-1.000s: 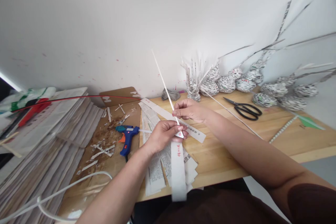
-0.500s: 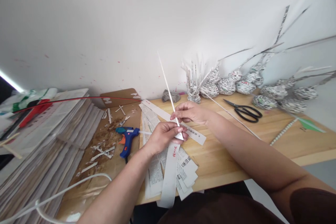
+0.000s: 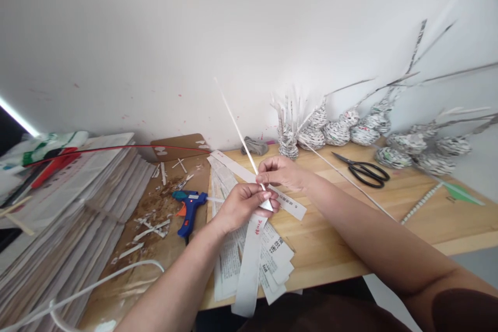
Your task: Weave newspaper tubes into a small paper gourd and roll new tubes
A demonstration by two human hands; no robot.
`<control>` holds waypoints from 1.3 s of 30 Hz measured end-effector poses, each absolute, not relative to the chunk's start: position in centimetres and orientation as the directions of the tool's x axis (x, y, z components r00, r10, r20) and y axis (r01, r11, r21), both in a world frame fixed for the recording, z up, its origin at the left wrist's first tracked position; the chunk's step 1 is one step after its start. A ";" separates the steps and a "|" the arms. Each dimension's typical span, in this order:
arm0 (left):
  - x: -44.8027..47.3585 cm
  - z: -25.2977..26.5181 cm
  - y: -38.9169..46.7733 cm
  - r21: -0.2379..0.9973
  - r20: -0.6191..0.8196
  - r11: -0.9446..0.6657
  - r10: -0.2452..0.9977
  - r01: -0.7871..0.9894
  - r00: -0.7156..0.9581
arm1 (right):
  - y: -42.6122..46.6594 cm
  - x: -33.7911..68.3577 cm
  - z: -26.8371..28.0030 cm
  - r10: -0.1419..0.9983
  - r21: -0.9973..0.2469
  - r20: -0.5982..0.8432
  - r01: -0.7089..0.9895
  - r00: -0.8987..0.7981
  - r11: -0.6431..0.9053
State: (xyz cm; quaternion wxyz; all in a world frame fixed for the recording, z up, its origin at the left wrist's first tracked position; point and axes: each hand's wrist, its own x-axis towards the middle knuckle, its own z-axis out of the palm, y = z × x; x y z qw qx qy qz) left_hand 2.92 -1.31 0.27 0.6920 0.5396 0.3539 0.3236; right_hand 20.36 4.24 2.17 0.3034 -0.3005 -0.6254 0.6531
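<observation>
A thin white rolled paper tube (image 3: 236, 127) slants up and to the left from my hands over the table. My left hand (image 3: 247, 201) is closed around its lower end, where the paper widens into a flat white fold. From under that hand a paper strip (image 3: 249, 270) with red print hangs down toward the table's front edge. My right hand (image 3: 282, 172) pinches the tube just above the left hand, thumb and fingertips pressed together. Below my hands lie several fanned newspaper strips (image 3: 227, 264).
A blue glue gun (image 3: 190, 212) lies left on a stained board amid paper scraps (image 3: 153, 231). Beyond it rises a tall newspaper stack (image 3: 105, 207). Black scissors (image 3: 365, 172) lie to the right, near several woven paper gourd shapes (image 3: 336, 132) along the wall.
The tube's upper tip has swung left and its slant has grown. My right hand has moved slightly down along it, closer to my left hand. Both hands keep their hold.
</observation>
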 end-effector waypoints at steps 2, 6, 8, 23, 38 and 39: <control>2.9 0.3 -1.3 0.978 -0.127 0.195 0.830 -0.070 0.543 | 4.0 20.1 2.1 0.790 -0.999 -0.012 -0.033 -0.613 -0.040; 2.8 0.3 -1.1 0.979 -0.116 0.186 0.840 -0.080 0.531 | 4.9 20.0 1.6 0.880 -0.998 0.054 0.000 -0.472 0.061; 2.8 0.3 -1.1 0.981 -0.105 0.177 0.838 -0.085 0.536 | 6.3 20.1 1.1 0.932 -0.951 0.160 0.204 -0.324 0.234; 2.6 0.2 -0.6 0.983 -0.105 0.168 0.842 -0.072 0.529 | 15.7 16.3 -1.2 0.979 -0.290 0.086 0.935 -0.185 0.203; 2.6 0.0 -0.2 0.969 -0.102 0.205 0.838 -0.137 0.536 | 7.2 19.7 3.0 0.801 -0.953 -0.034 0.261 -0.598 0.154; 2.6 -0.2 -0.2 0.971 -0.095 0.198 0.834 -0.134 0.544 | 6.7 19.9 3.0 0.787 -0.981 -0.021 0.164 -0.617 0.102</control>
